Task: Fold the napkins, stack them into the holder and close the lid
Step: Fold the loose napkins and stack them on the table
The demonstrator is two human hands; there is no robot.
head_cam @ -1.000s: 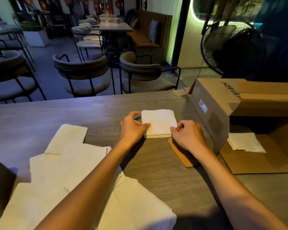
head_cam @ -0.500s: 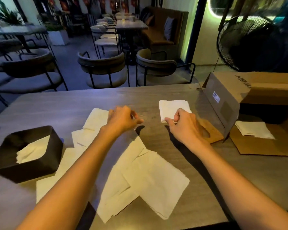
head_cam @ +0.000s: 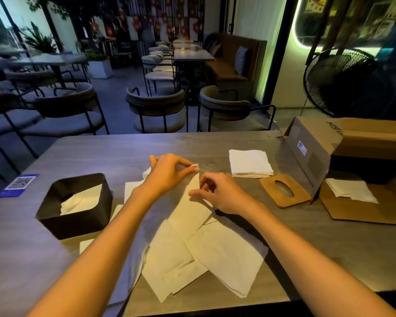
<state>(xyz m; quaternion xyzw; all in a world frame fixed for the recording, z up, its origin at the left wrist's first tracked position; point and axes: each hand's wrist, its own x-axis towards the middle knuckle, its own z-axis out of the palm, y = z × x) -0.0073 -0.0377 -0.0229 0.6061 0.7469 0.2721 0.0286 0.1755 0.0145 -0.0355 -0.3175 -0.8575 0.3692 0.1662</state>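
1. Head view, hands: both hands have left the folded stack they were squaring a second ago and come back to the loose pile; the left hand now pinches the far corner of the top unfolded napkin between thumb and fingertips, with a small white tip showing beyond them; the right hand sits close beside it with fingers curled at the same sheet's edge, apparently pinching it, though the exact contact is hard to make out; the two hands are near each other but not touching.

2. Head view, task things: the folded stack lies untouched on the table, just beyond the wooden lid, which rests flat with its oval slot up; the black holder stands well to the left, open, with a napkin or two already inside; more unfolded napkins fan out toward the near edge.

3. What that means: one fold looks finished and the next is starting; by my reading the task is early to middling, since many sheets remain flat, the stack is not yet in the holder, and the lid is still off.
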